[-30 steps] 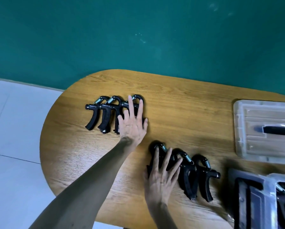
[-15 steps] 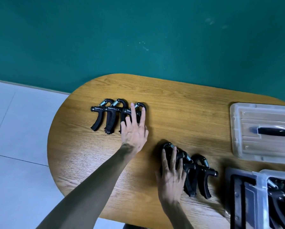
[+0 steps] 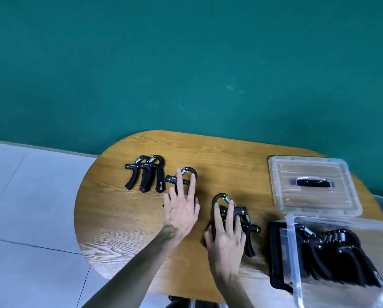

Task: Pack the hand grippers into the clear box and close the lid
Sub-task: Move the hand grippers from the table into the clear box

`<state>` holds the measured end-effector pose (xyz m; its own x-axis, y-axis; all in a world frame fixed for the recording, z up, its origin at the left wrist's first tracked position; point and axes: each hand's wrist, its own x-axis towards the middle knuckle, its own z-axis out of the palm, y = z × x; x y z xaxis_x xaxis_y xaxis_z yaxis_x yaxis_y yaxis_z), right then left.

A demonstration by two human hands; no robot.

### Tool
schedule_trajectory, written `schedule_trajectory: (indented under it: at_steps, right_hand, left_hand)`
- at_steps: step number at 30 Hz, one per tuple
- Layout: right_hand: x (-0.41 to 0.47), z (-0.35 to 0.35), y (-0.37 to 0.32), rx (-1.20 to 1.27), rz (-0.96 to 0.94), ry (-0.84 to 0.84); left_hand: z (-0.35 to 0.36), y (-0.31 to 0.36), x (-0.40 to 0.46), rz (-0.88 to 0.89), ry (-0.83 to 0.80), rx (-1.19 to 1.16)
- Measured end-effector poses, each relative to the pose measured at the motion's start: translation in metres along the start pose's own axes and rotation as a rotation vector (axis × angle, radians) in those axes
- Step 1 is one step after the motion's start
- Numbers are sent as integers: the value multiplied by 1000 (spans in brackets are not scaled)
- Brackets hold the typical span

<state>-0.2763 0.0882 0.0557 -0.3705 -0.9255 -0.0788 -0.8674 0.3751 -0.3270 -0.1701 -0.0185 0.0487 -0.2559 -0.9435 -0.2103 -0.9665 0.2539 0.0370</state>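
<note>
Two black hand grippers (image 3: 145,174) lie side by side at the table's far left. A third hand gripper (image 3: 187,174) sits apart to their right, under the spread fingers of my left hand (image 3: 181,207), which presses on its handles. My right hand (image 3: 227,232) wraps over a bunch of hand grippers (image 3: 220,202) near the table's middle. One more gripper (image 3: 250,237) sticks out on that hand's right side. The clear box (image 3: 291,241) stands at the front right and holds several grippers (image 3: 332,247). Its lid (image 3: 281,196), with a black handle, lies flat behind it.
The oval wooden table (image 3: 219,156) stands against a teal wall. White floor tiles (image 3: 30,218) show to the left, past the table's rounded edge. A black frame-like object (image 3: 275,256) lies under the box's left side.
My left hand has slid one gripper rightward, away from the other two. My right hand has gathered its grippers closer together. The view has tilted, so the box shows more.
</note>
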Motion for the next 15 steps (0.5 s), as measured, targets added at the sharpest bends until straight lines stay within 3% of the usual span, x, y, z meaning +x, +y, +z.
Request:
schedule_trajectory:
  at_steps: [8, 15]
  right_hand:
    - [-30, -78, 60, -29, 43, 144]
    - [-53, -124, 138, -1, 101, 89]
  left_hand:
    - [-55, 76, -34, -3, 112, -151]
    - [-110, 193, -53, 193, 252, -236]
